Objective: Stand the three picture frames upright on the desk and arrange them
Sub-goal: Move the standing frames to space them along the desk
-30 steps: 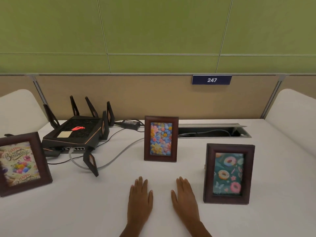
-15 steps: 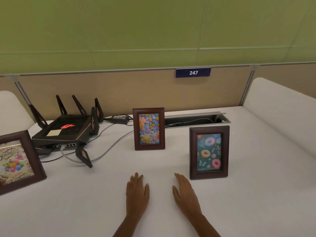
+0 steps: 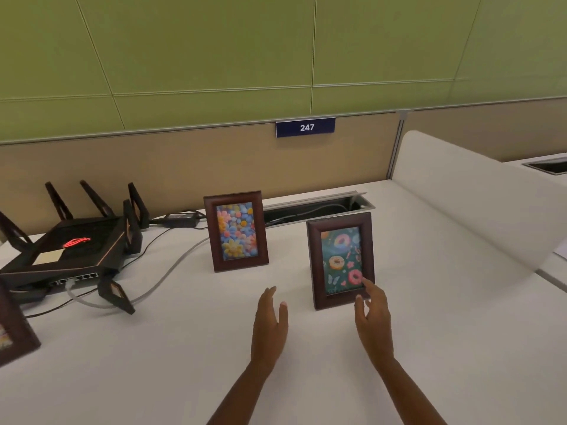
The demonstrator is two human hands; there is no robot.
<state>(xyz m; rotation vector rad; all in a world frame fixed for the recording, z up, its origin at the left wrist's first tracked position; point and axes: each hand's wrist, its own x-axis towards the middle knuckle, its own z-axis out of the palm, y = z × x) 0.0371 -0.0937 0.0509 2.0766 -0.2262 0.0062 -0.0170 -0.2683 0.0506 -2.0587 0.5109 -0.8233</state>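
Both hands hover over the desk (image 3: 429,302) with fingers spread: the right hand (image 3: 372,317) at the upright doughnut frame (image 3: 340,260) (contact unclear), the left hand (image 3: 270,323) empty. The flower frame (image 3: 236,231) stands behind; the third frame (image 3: 13,329) sits far left.

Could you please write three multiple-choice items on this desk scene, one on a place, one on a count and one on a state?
1. Where does the router sit relative to the flower frame?
A. To its left
B. To its right
C. On top of it

2. How many picture frames show at least partly?
A. One
B. Two
C. Three

3. What is the right hand doing?
A. Lying flat on the desk
B. Open, fingers in front of the donut frame
C. Clenched around a cable

Answers: 1 A, the router is at the left side of the desk. 2 C, a third frame is cut by the left edge. 3 B, its spread fingers overlap the frame's lower right corner; contact is unclear.
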